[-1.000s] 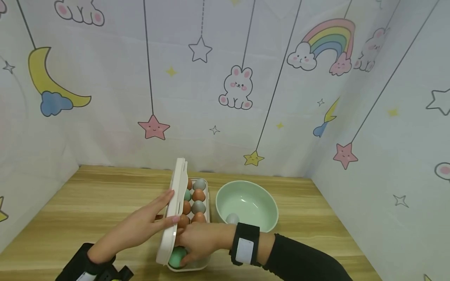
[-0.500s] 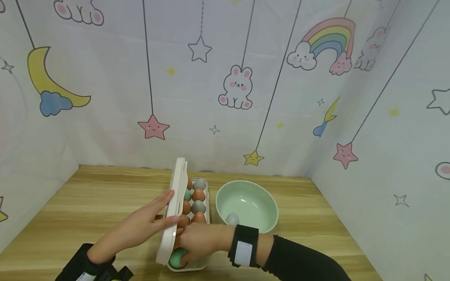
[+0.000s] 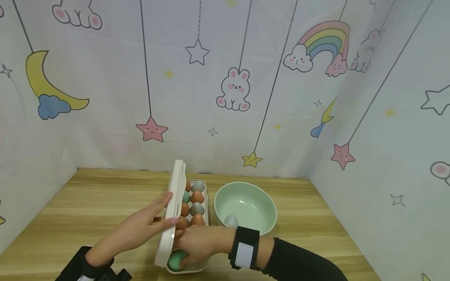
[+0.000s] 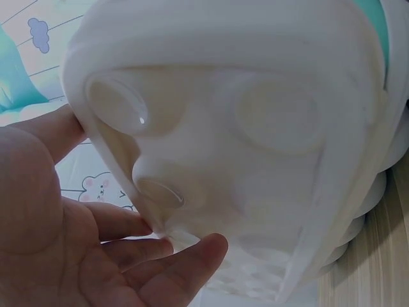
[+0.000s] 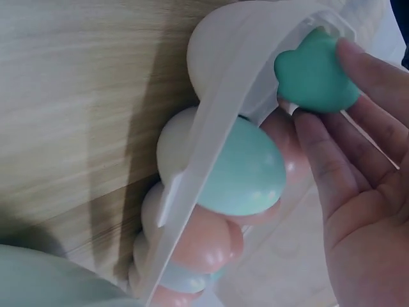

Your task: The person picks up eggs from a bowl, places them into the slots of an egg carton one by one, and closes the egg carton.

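A white egg carton (image 3: 206, 203) stands lengthwise on the table, its lid (image 3: 163, 249) tilted up on the left side. My left hand (image 3: 142, 226) holds that lid by its edge, thumb and index finger on the rim; the left wrist view has the lid's moulded hollows (image 4: 278, 115) close up. At the carton's near end, my right hand (image 3: 200, 242) pinches a green egg (image 5: 316, 77) between thumb and fingers. This egg's outline looks lumpy in the right wrist view. Beside it sits a pale green egg (image 5: 249, 169), hidden in the head view.
Brown, grey and green eggs fill the carton's farther cells, among them a grey egg (image 3: 197, 186). Right of the carton stands a light green bowl (image 3: 260, 203) with a pale grey egg (image 3: 231, 221) inside. Patterned cloth walls (image 3: 112, 78) enclose the wooden table (image 3: 116, 187).
The head view has shifted slightly. Both hands keep nearly the same places, the left on the lid and the right at the green egg.
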Tool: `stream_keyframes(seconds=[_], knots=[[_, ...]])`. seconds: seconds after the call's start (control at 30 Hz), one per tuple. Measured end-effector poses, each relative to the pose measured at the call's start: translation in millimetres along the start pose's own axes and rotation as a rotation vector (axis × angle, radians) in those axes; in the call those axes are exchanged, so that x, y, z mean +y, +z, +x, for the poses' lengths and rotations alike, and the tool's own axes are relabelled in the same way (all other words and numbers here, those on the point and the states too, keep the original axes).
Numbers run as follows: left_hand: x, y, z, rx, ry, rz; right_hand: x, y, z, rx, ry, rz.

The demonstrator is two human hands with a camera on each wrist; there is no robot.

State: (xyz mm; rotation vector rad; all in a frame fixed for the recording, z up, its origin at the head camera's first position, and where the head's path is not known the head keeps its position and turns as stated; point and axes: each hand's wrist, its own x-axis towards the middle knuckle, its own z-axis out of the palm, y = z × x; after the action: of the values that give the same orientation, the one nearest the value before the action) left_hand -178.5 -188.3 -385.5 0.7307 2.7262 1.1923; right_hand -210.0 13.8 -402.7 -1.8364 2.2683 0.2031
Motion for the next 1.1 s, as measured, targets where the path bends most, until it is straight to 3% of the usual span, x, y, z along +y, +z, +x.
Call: stream_keyframes(seconds=[0.23, 0.5, 0.8, 1.1], knots=[[-2.0, 0.0, -0.5, -0.003, 0.009, -0.004, 13, -7, -15.3, 0.127, 0.006, 0.162], [-3.0, 1.4, 0.7, -0.007, -0.005, 0.005, 30, -13, -37.6, 0.205, 0.07, 0.182], [-2.9, -0.1, 0.5, 0.014, 0.015, 0.043, 49, -12, -69.6, 0.26, 0.231, 0.178], [-2.8, 1.9, 1.5, 0.023, 0.004, 0.066, 73, 5, -100.7, 0.244, 0.402, 0.222]])
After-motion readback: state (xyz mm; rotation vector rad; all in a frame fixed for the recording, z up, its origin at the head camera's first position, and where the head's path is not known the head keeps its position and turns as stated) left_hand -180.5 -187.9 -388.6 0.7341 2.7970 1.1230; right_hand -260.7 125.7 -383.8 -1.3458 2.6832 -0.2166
